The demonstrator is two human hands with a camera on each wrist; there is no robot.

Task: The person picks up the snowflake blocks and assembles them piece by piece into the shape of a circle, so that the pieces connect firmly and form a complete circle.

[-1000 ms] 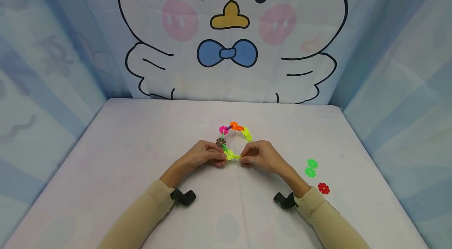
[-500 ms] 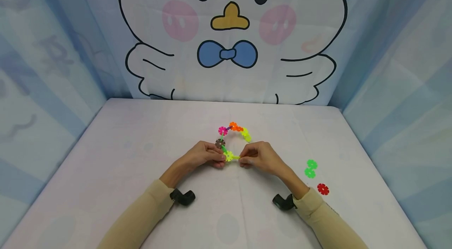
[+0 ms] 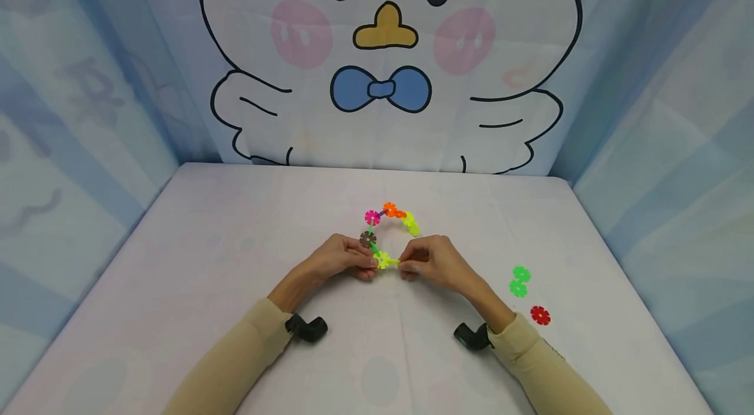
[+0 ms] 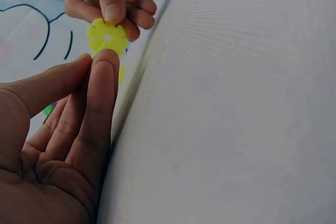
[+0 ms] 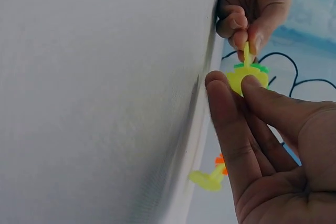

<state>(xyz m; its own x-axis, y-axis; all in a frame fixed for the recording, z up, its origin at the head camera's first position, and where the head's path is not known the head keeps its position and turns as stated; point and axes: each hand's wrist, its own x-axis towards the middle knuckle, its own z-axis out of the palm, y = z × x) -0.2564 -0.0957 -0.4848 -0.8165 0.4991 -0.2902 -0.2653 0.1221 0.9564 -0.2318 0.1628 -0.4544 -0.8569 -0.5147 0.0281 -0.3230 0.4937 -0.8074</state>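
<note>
Far to the left of your left hand, a pale blue curtain (image 3: 76, 140) hangs beside the worktop (image 3: 235, 225). Your tan left sleeve (image 3: 235, 356) reaches in behind that hand, a small black device (image 3: 309, 330) at its cuff. Your left hand (image 3: 344, 256), thumb and fingers together, pinches a yellow flower-shaped disc (image 3: 383, 260) in a colorful chain. From your left fingertips the chain curves away from you through a green disc (image 3: 374, 248), a brown disc (image 3: 368, 239), a pink disc (image 3: 372, 217), a purple disc (image 3: 383, 213) and a pair of orange discs (image 3: 390, 209), ending at a bright yellow pair (image 3: 409, 221) just beyond your right hand. Past both hands, a white cartoon figure in a blue bow tie (image 3: 381, 89) fills the backdrop. Your right hand (image 3: 432, 261), level with your left and near it, pinches a second yellow disc (image 4: 107, 35) that touches the first between your hands. A matching black device (image 3: 471, 336) sits at the cuff of your right sleeve (image 3: 548, 362). To the right of your right hand, on the worktop, two light green discs (image 3: 518, 288) lie side by side; a red disc (image 3: 540, 315) rests nearer you, beside that forearm.
</note>
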